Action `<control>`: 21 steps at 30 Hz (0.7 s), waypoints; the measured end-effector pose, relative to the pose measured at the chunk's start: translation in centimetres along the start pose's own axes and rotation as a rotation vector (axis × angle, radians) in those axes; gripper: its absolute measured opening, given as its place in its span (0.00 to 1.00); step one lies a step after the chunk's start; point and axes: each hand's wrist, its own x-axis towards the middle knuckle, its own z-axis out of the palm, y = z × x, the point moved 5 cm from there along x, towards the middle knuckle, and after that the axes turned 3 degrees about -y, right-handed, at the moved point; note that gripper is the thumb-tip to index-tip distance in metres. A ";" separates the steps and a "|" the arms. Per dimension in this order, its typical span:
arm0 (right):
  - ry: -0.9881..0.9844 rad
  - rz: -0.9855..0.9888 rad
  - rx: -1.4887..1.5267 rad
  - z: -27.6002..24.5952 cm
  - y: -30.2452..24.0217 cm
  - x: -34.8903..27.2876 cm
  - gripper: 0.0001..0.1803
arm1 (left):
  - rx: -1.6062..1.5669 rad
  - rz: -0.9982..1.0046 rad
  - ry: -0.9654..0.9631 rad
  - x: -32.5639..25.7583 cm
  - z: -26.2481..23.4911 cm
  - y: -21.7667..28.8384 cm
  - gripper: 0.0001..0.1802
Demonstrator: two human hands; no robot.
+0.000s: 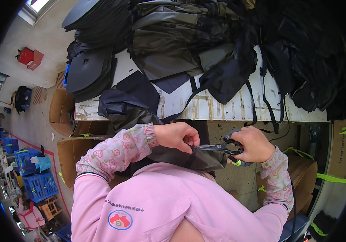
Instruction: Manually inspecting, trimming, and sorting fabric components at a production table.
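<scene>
Right hand (255, 144): wrapped round the handles of a pair of black scissors (221, 147), fingers in or around the loops, firm hold. Blades point at the left hand and look nearly together; too small to tell if there's a gap.

Left hand (176, 135): curled, thumb and fingertips close together, right by the blade tips at the edge of a dark cloth (173, 156). Can't tell whether the cloth is actually pinched, contact is hidden.

Cloth position: just in front of the torso, below the front edge of the table, under the left hand and the blades. Scissors sit between the two hands, roughly level.

Both forearms in flowered sleeves (118, 149), over a pink shirt (153, 197).

Table (173, 101): white, worn top, beyond the hands. At its left, a stack of dark panels (86, 76). In the middle, a heap of dark fabric (163, 48); more black stuff piled at the right. Black straps (266, 101) hang over the front edge.

Sides: brown box (70, 157) below the table's left end, another carton (302, 173) at lower right, yellow-green ties (334, 178) near it. Far left: blue crates (40, 187) on the floor beside a red line, plus a red box (31, 58) by the pale wall.
</scene>
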 end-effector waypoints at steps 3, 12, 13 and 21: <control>0.008 0.011 0.020 0.4 0.1 0.0 0.26 | -0.028 -0.017 -0.014 0.1 0.1 -0.1 0.10; 0.017 0.068 -0.085 0.3 0.1 -0.7 0.19 | -0.086 -0.006 -0.004 0.1 0.2 -0.3 0.10; 0.026 0.080 -0.092 0.2 0.2 -0.7 0.20 | -0.086 -0.008 -0.004 0.0 0.1 -0.3 0.10; 0.169 0.080 0.540 2.8 -0.7 2.1 0.22 | -0.160 0.077 0.073 1.3 0.0 0.1 0.13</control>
